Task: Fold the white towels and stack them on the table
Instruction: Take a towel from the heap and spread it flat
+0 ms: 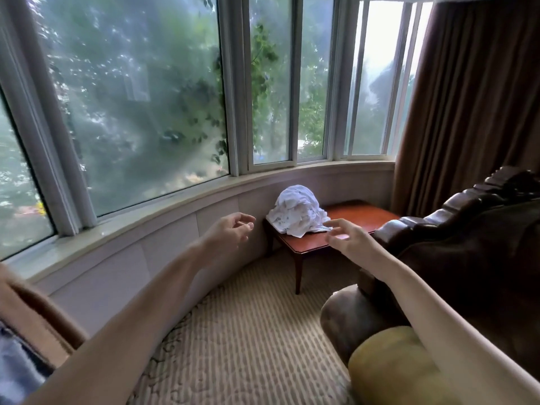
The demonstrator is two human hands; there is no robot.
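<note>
A crumpled heap of white towels (296,210) sits on the left end of a small reddish wooden table (355,216) under the curved window. Both my arms stretch forward toward it. My left hand (230,232) hovers in the air left of the table, fingers loosely curled, holding nothing. My right hand (349,238) hovers just in front of the heap's right side, fingers relaxed and spread, holding nothing. Neither hand touches the towels.
A dark brown leather armchair (467,229) stands right of the table, with a rounded brown and yellow cushion (385,363) in front of it. Brown curtains (473,97) hang at the right. Striped carpet (242,331) covers the floor. The window sill (146,220) curves along the left.
</note>
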